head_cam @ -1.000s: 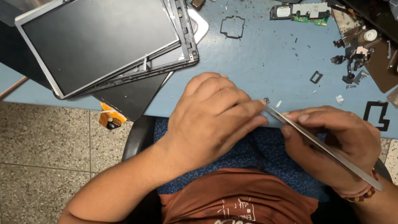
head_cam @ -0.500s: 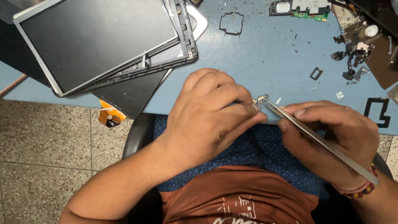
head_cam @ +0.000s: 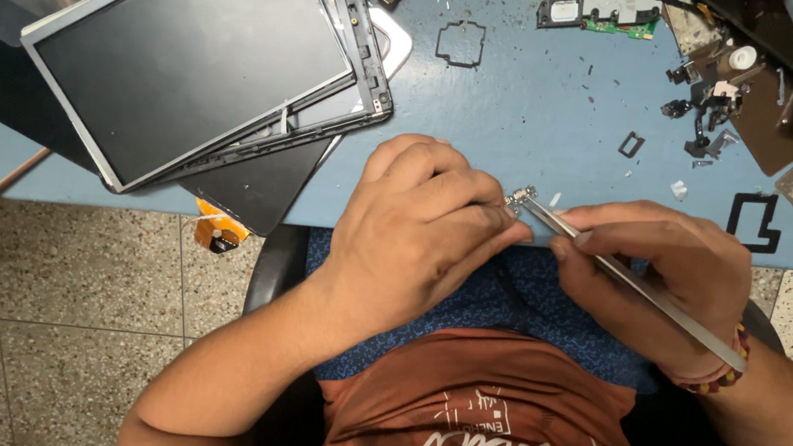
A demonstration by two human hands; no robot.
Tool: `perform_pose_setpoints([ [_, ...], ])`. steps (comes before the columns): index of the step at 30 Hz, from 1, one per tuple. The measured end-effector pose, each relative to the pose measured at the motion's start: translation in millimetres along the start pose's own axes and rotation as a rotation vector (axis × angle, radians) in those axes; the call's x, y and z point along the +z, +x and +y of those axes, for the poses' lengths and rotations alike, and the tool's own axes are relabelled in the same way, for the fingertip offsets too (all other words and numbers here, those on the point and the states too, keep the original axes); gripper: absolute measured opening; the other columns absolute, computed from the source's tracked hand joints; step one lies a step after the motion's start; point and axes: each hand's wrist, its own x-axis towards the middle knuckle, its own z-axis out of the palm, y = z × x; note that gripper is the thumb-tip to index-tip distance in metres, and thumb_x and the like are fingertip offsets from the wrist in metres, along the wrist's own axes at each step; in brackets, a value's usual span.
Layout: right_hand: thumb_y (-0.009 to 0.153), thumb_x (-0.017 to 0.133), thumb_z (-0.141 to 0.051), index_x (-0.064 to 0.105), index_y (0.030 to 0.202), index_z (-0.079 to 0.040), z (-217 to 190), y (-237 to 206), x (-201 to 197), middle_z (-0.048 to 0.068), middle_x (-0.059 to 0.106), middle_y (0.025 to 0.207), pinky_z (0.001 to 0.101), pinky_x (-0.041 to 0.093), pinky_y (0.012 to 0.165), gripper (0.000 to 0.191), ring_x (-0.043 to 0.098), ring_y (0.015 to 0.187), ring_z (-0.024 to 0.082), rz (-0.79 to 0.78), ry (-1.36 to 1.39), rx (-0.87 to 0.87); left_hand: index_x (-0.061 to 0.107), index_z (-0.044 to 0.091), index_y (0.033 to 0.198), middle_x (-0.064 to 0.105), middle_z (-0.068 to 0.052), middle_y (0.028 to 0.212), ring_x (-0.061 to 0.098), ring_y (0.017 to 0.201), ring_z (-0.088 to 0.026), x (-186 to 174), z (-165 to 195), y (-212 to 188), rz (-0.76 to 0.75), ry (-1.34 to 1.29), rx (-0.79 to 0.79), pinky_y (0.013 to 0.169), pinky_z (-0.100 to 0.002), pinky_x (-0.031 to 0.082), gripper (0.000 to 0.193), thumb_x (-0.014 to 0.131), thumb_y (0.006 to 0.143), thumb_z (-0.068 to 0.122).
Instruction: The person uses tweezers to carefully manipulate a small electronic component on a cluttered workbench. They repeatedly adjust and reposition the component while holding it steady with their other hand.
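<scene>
My left hand [head_cam: 421, 226] rests at the near edge of the blue table [head_cam: 530, 118], its fingers curled around a tiny metal part [head_cam: 521, 198]. My right hand [head_cam: 667, 276] holds long silver tweezers [head_cam: 627, 278], whose tips pinch that same part beside my left fingertips. Both hands sit over my lap, just in front of the table edge. Most of the small part is hidden by my left fingers.
A dismantled tablet screen [head_cam: 186, 51] with its dark frames lies at the table's left. A green circuit board [head_cam: 599, 14] and scattered dark parts [head_cam: 709, 100] lie at the back right. Small black frame pieces [head_cam: 461, 43] [head_cam: 754, 222] lie near. Speckled floor below.
The tweezers' tips with the small part have shifted slightly left, closer to my left fingertips. Both hands have stayed at the table edge.
</scene>
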Motion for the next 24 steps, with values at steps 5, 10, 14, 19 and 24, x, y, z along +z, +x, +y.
perform_pose_setpoints([
  [5,0.087,0.083,-0.002,0.063,0.102,-0.006,0,1,1,0.014,0.076,0.106,0.0173,0.053,0.057,0.026,0.072,0.073,0.008,-0.001,-0.018,-0.021,0.074,0.009,0.093,0.067,0.001,0.1,0.06,0.1,-0.022,0,-1,-1,-0.002,-0.003,0.0,0.101,-0.04,0.044,0.016,0.084,0.092,0.022],
  [10,0.086,0.084,-0.003,0.063,0.1,-0.006,1,3,0,0.014,0.076,0.104,0.0166,0.052,0.053,0.025,0.071,0.072,0.008,-0.001,-0.052,-0.043,0.074,0.008,0.094,0.068,0.001,0.1,0.06,0.1,-0.023,1,-1,-1,-0.004,0.001,0.001,0.101,-0.04,0.045,0.017,0.083,0.092,0.022],
  [14,0.085,0.083,-0.004,0.063,0.099,-0.007,-3,6,1,0.013,0.076,0.103,0.0193,0.053,0.055,0.025,0.071,0.072,0.01,0.002,-0.065,-0.035,0.074,0.008,0.093,0.068,0.001,0.1,0.06,0.099,-0.023,1,-1,-1,-0.007,0.0,-0.002,0.101,-0.04,0.045,0.017,0.083,0.092,0.022],
  [19,0.082,0.085,-0.011,0.078,0.093,-0.009,-11,6,-1,0.005,0.077,0.095,0.0236,0.053,0.056,0.013,0.07,0.067,0.011,-0.12,-0.255,0.106,0.073,0.008,0.094,0.067,0.001,0.101,0.06,0.099,-0.022,1,0,0,-0.007,-0.004,-0.006,0.101,-0.04,0.045,0.016,0.082,0.093,0.021],
  [24,0.081,0.086,-0.013,0.079,0.088,-0.011,-5,2,-1,0.002,0.077,0.1,0.0274,0.054,0.058,0.01,0.071,0.069,0.016,-0.144,-0.361,-0.025,0.071,0.007,0.096,0.068,0.0,0.104,0.061,0.1,-0.023,0,-1,0,-0.013,-0.002,-0.004,0.101,-0.04,0.045,0.016,0.081,0.094,0.02],
])
